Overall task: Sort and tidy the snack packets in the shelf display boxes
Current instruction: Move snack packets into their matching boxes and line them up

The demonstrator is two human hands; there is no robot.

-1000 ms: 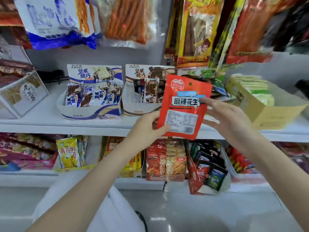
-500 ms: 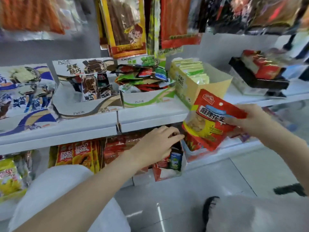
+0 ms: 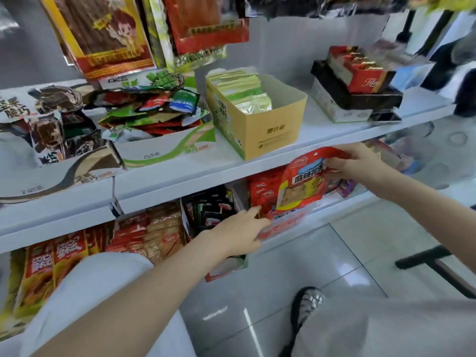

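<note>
While the right hand [image 3: 360,163] pinches the top edge of a red snack packet [image 3: 301,186] between thumb and curled fingers, the packet hangs under the front lip of the upper shelf [image 3: 180,176], tilted with its printed face toward the camera, right in front of a red display box [image 3: 265,191] on the lower shelf. That box is packed with upright red packets of a similar colour. The left hand [image 3: 239,233] reaches in from below with its fingers extended and loosely spread, the index fingertip touching the front of the red box near its left corner; it grips nothing.

Just left of the red box stands a box of dark packets [image 3: 208,207], partly hidden behind the left wrist. Further left on the same lower shelf are rows of orange and red packets [image 3: 144,235] standing on edge.

On the upper shelf, directly above the held packet, sits a tan cardboard box [image 3: 273,130] holding pale green sachets at its back end. Beside it to the left is a white and green box [image 3: 164,150] heaped with loose green, red and blue packets lying flat and crooked. Further left is a brown and white box [image 3: 64,171] with dark chocolate-coloured packets. To the right, well apart from the tan box, a black tray [image 3: 360,99] carries a red box.

Large bags [image 3: 103,34] hang above the upper shelf. Below, grey floor tiles [image 3: 347,248] show, along with a dark shoe [image 3: 306,305] and the person's pale-clothed knees.
</note>
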